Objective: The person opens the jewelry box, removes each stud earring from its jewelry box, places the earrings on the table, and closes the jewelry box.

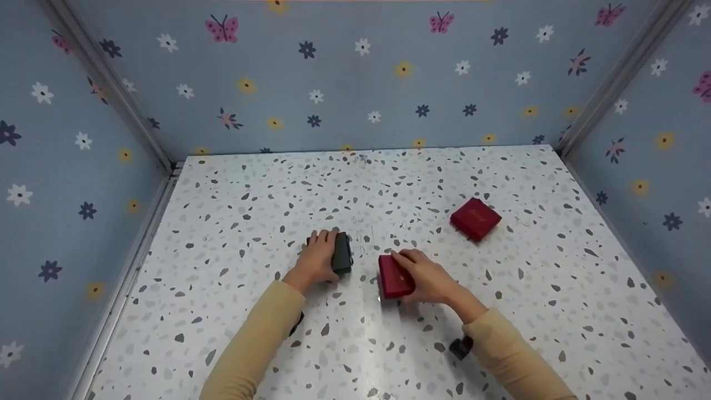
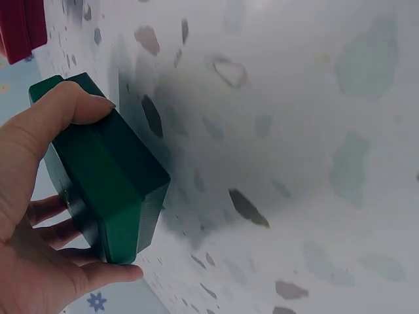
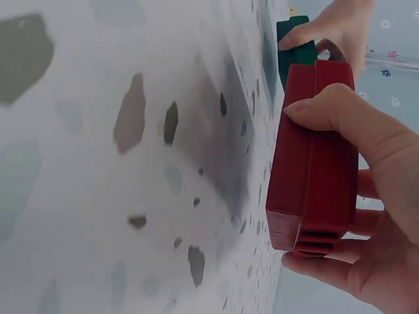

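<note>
My left hand (image 1: 318, 261) grips a dark green box (image 1: 342, 253), thumb on the near side and fingers over the far side. In the left wrist view the green box (image 2: 105, 170) shows a lid seam along its side, close over the table. My right hand (image 1: 430, 278) holds a red box (image 1: 394, 278) to the right of the green one. From the right wrist, the red box (image 3: 314, 157) appears tilted, with the thumb across its side and the fingers behind it. A gap of table lies between the two boxes.
Another red box (image 1: 475, 219), with faint lettering on top, lies farther back on the right. The speckled white table (image 1: 355, 189) is bounded by blue flowered panels (image 1: 355, 72) at the back and both sides. Dark wrist straps (image 1: 461, 347) show by the sleeves.
</note>
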Tool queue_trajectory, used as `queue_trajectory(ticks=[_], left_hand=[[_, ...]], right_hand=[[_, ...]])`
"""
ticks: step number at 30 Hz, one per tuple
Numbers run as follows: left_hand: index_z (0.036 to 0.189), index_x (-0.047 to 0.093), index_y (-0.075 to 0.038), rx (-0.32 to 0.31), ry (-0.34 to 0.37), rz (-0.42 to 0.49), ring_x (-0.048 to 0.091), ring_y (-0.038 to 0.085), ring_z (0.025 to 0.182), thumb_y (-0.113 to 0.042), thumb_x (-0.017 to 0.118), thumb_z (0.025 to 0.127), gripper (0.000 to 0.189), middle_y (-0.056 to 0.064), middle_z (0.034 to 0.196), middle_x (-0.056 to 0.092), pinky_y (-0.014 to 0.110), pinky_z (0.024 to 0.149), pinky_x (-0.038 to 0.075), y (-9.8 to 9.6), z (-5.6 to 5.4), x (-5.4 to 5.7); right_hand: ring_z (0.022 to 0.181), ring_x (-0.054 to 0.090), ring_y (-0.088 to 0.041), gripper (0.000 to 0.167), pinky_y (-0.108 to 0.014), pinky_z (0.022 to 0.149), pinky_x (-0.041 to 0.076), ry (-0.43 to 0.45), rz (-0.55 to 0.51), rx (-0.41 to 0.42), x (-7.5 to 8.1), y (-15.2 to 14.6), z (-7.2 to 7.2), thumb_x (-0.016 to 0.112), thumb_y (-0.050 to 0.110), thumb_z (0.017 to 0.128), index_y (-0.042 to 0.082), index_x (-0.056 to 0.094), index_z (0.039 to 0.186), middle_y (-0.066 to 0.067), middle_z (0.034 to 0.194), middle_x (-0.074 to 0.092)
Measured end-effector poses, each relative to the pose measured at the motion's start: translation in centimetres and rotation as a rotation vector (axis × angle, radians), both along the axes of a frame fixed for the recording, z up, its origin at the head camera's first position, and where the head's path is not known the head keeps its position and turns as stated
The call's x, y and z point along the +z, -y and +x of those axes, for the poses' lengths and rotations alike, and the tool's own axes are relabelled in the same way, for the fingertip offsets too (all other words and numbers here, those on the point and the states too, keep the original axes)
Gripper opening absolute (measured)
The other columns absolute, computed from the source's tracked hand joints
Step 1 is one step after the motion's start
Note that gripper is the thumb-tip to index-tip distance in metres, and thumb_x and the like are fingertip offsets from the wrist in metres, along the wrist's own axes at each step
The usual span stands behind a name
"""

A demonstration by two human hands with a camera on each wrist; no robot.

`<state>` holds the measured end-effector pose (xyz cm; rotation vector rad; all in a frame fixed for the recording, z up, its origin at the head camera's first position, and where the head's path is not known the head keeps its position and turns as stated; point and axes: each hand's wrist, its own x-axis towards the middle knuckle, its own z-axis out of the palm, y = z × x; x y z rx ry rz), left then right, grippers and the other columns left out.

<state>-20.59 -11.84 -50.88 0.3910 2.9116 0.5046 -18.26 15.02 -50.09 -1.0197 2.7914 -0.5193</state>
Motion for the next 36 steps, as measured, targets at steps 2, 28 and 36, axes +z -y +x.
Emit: queue_trajectory(ticks=[2, 28, 36], left_hand=[[0.137, 0.024, -0.002, 0.021, 0.009, 0.0, 0.022, 0.043, 0.124, -0.028, 0.084, 0.054, 0.106, 0.021, 0.132, 0.031, 0.06, 0.091, 0.028, 0.6, -0.2, 0.1], [0.134, 0.017, 0.009, 0.224, 0.045, -0.076, 0.008, 0.053, 0.123, -0.021, 0.08, 0.062, 0.1, 0.033, 0.131, 0.023, 0.071, 0.085, 0.019, 8.5, -2.4, 0.3], [0.132, 0.017, 0.01, 0.28, 0.069, -0.067, 0.006, 0.057, 0.12, -0.017, 0.078, 0.063, 0.097, 0.036, 0.129, 0.021, 0.073, 0.083, 0.017, 10.7, -2.6, 0.2]], right_hand=[[0.111, 0.041, -0.025, 0.093, -0.038, 0.084, 0.044, -0.005, -0.008, 0.013, -0.1, 0.5, 0.1, 0.08, 0.028, 0.059, 0.005, 0.033, 0.136, -0.015, 0.129, 0.038], [0.12, 0.032, -0.029, 0.098, -0.045, 0.086, 0.041, 0.005, 0.05, 0.001, -1.1, 4.4, 0.9, 0.079, 0.03, 0.058, 0.009, 0.028, 0.139, -0.013, 0.131, 0.037], [0.117, 0.034, -0.026, 0.096, -0.042, 0.081, 0.044, 0.012, 0.069, 0.009, -1.5, 4.5, 1.0, 0.078, 0.03, 0.059, 0.008, 0.029, 0.138, -0.012, 0.13, 0.038]])
